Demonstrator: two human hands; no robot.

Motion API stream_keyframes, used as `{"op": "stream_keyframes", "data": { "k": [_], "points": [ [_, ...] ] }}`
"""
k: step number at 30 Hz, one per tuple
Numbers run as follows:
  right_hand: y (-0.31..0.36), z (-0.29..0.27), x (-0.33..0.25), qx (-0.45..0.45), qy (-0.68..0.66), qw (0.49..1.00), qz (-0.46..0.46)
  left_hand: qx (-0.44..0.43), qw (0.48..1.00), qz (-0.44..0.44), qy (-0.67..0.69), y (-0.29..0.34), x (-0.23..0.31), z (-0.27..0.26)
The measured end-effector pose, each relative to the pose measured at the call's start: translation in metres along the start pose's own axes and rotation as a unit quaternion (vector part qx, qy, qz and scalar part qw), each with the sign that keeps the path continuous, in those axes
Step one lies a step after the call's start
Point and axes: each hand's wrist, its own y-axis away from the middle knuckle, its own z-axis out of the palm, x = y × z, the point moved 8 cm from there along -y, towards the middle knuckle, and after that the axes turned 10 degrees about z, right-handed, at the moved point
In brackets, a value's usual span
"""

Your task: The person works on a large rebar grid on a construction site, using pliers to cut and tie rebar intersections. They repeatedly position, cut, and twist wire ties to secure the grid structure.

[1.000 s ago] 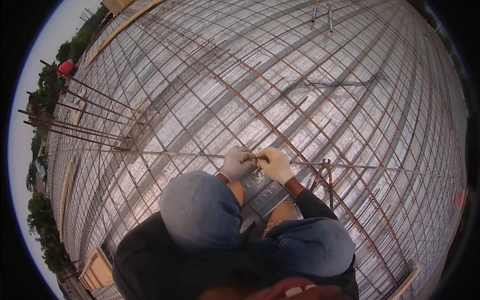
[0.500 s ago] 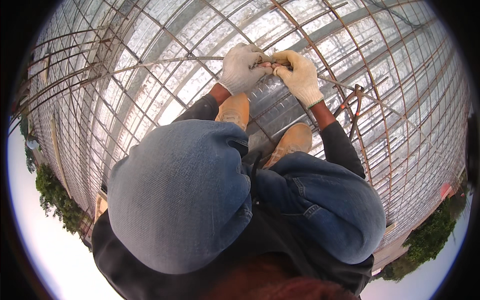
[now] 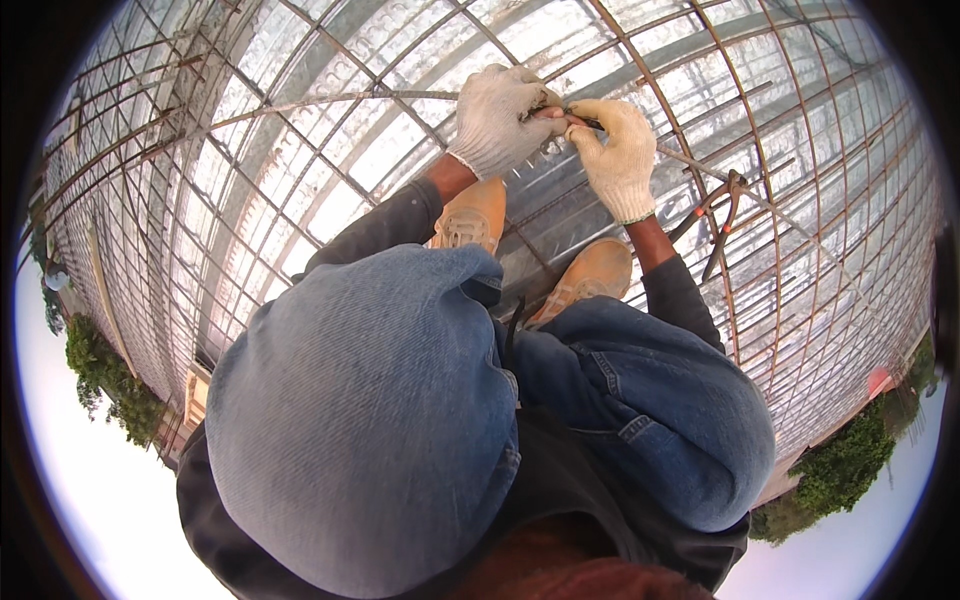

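Observation:
I squat on a grid of rusty reinforcing bars laid over ribbed metal decking. My left hand and my right hand, both in white knit gloves, meet at a bar crossing just ahead of my tan shoes. The fingers of both hands pinch a thin tie wire at that crossing. My knees in blue jeans fill the lower middle of the view.
A rusty bent-bar tool lies on the grid to the right of my right forearm. Upright bars stick out at the far left. Trees and sky lie beyond the deck edges.
The view has tilted down and closer: my knees and shoes now fill the middle. Both hands have stayed together at the same bar crossing.

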Motion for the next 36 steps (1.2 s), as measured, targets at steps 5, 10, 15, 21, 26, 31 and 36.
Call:
{"op": "stream_keyframes", "data": {
  "k": [5,10,15,21,26,31,36],
  "points": [
    [0.0,0.0,0.001,0.008,-0.013,1.0,-0.013,0.023,1.0,0.006,-0.008,0.0,0.006,-0.003],
    [0.001,-0.003,-0.006,0.024,-0.022,0.998,-0.059,0.025,1.0,-0.005,0.005,0.0,0.005,-0.005],
    [0.003,-0.006,-0.003,0.035,-0.023,0.996,-0.078,0.038,0.999,0.001,0.014,-0.002,0.007,-0.001],
    [0.005,0.001,-0.002,0.03,-0.007,0.999,-0.044,0.074,0.997,0.014,-0.031,0.005,0.009,-0.003],
    [0.004,-0.007,-0.007,0.046,0.003,0.998,-0.049,0.065,0.997,0.0,-0.04,0.002,0.01,0.003],
    [0.004,-0.006,-0.009,0.037,-0.01,0.996,-0.076,0.067,0.997,-0.007,-0.039,0.005,0.009,0.003],
    [0.009,-0.006,-0.014,0.03,0.022,0.99,-0.133,0.037,0.998,-0.047,0.008,0.002,0.005,-0.002]
  ]
}}
